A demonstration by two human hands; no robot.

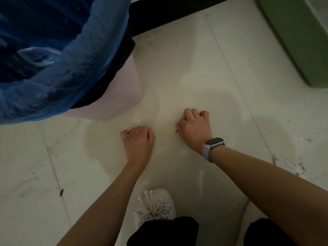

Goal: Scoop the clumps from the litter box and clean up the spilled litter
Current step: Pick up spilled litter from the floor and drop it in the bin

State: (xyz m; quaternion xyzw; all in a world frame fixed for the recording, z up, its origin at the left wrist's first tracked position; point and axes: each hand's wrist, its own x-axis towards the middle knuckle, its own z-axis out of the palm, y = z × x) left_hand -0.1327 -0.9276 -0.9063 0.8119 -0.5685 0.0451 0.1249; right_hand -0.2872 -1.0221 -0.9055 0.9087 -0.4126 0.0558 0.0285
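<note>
Your left hand [137, 139] curls on the floor tile [177, 68], your right hand [194, 126] at 3 o'clock pinches a small grey bit [176, 131], bin [122, 103] at 11 o'clock.

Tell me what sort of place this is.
Probably a home's tiled floor corner where a cat's litter is kept: pale floor tiles with scattered grit, a bin lined with a blue bag, and a green box.
</note>
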